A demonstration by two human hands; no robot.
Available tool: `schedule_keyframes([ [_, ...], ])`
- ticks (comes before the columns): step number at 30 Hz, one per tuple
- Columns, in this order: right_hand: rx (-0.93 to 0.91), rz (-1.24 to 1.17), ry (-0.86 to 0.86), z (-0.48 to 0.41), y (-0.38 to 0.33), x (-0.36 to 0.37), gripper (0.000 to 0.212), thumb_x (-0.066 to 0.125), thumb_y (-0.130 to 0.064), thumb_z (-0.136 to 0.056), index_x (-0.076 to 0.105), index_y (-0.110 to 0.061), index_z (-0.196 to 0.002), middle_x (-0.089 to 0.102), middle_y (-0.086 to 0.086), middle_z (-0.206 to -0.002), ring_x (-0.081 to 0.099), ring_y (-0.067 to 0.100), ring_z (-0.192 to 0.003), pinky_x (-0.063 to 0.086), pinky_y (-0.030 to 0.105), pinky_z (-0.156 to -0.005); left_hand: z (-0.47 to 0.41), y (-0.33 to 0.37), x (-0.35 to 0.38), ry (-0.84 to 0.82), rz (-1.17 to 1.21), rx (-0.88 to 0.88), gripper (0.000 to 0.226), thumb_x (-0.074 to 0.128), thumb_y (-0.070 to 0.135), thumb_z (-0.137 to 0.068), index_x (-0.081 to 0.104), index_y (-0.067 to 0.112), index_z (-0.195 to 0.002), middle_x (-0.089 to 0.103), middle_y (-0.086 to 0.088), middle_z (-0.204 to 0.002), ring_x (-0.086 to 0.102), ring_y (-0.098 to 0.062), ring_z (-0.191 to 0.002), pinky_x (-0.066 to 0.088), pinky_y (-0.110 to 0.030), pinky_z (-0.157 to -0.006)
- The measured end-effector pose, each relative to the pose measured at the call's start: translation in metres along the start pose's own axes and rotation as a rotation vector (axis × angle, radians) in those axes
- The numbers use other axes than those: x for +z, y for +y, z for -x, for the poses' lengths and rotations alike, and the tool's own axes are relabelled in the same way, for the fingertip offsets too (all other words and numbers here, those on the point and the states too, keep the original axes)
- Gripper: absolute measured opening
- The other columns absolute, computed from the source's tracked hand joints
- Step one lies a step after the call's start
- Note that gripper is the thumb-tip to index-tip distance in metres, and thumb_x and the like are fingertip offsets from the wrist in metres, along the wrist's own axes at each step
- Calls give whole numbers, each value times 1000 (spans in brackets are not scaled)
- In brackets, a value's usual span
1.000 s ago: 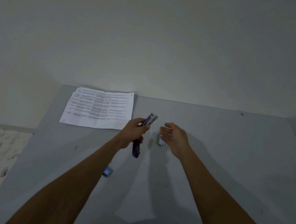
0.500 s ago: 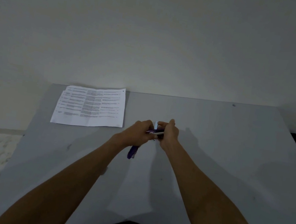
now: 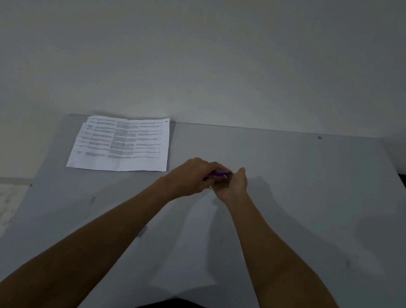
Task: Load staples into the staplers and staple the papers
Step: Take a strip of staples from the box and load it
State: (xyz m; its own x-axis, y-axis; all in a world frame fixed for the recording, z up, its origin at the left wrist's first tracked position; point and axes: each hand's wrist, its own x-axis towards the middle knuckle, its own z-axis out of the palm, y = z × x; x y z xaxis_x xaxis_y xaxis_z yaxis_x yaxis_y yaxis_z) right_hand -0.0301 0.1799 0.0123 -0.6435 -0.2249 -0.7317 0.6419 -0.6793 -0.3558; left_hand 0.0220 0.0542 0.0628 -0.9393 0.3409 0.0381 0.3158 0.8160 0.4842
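A purple stapler is held between both hands above the middle of the grey table, slightly toward its far side. The left hand is wrapped around the stapler's left part, its fingers curled and pressed together over the body. The right hand is closed against the right end, fingers bent in toward the tool; whether a strip of staples is pinched there cannot be told, since the fingertips are hidden and the picture is dim and soft. Only a short purple stretch of the stapler is seen between the two hands.

The step in hand is judged to be the loading one: the stapler is being steadied by the left hand while something is worked at its end by the right, either staples being seated or the top being brought down. Which of the two it is cannot be decided.

The papers are laid flat at the far left of the table, well apart from the hands and untouched. A small blurred object is glimpsed beside the left forearm, nearer the body.

For the next move, the stapler must be snapped fully shut and then carried left to a corner of the papers, where the sheets must be squared before the press is made.
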Motion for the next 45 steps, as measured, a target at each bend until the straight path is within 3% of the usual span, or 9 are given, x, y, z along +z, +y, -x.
schedule_keyframes([
  [4, 66, -119, -88, -1, 4, -5, 71, 18, -52, -100, 44, 3, -137, 49, 19, -142, 56, 31, -116, 40, 41, -109, -6, -5, 14, -49, -331, 68, 39, 49, 20, -97, 44, 9, -134, 66, -15, -114, 66, -29, -88, 55, -38, -76],
  [10, 55, -38, -62, 10, 0, 4, 57, 24, -44, -102, 52, 3, -119, 64, 17, -98, 62, 25, -82, 53, 33, -78, 1, -7, 19, 52, -490, 81, 37, 42, 13, -97, 41, 0, -132, 60, -20, -111, 66, -32, -71, 54, -37, -61],
  [14, 14, 196, 90, 8, 7, -28, 32, 37, -19, -99, 61, 0, -89, 64, 15, -80, 59, 24, -68, 53, 34, -61, 10, 3, 41, -28, -261, -62, 28, 44, 15, -96, 45, -1, -119, 64, -21, -102, 64, -36, -77, 50, -40, -65],
  [19, -157, 1138, 332, -14, -13, -51, 14, 52, -10, -84, 62, -1, -80, 63, 15, -72, 57, 25, -58, 45, 26, -54, 12, -15, 23, 70, 163, -351, 23, 55, 23, -92, 53, 2, -101, 64, -16, -81, 62, -30, -63, 49, -36, -53],
  [23, -229, 1737, 266, -18, -22, -86, 14, 56, -2, -81, 61, 2, -68, 60, 17, -73, 60, 26, -67, 45, 30, -59, 28, -24, 27, 41, 579, -638, 21, 59, 24, -91, 57, 4, -100, 69, -14, -80, 62, -21, -50, 50, -26, -44],
  [27, -425, 1935, 205, -3, -22, -105, 21, 55, 0, -84, 69, 10, -96, 68, 25, -103, 64, 40, -98, 52, 41, -88, 46, -27, 38, 12, 849, -740, 22, 60, 18, -91, 60, -3, -99, 70, -21, -86, 58, -21, -51, 49, -26, -46],
  [33, -688, 2068, 246, 23, -5, -107, 19, 42, 11, -82, 47, -7, -80, 60, 25, -88, 61, 40, -87, 48, 40, -72, 63, -22, 48, -22, 986, -804, 27, 57, 17, -94, 62, -7, -104, 69, -22, -88, 55, -17, -50, 48, -22, -45],
  [38, -730, 2053, 210, 19, 9, -121, 19, 41, 17, -74, 57, 8, -80, 58, 26, -89, 57, 37, -81, 33, 34, -62, 72, -19, 51, -25, 1055, -821, 28, 56, 18, -95, 62, -6, -108, 70, -22, -88, 56, -14, -50, 48, -21, -45],
  [45, -814, 2046, 165, 16, 15, -138, 24, 46, 20, -78, 66, 10, -87, 56, 25, -98, 58, 38, -83, 42, 34, -68, 78, -9, 52, -16, 1116, -841, 27, 57, 18, -94, 62, -4, -109, 71, -20, -88, 56, -13, -50, 47, -22, -45],
])
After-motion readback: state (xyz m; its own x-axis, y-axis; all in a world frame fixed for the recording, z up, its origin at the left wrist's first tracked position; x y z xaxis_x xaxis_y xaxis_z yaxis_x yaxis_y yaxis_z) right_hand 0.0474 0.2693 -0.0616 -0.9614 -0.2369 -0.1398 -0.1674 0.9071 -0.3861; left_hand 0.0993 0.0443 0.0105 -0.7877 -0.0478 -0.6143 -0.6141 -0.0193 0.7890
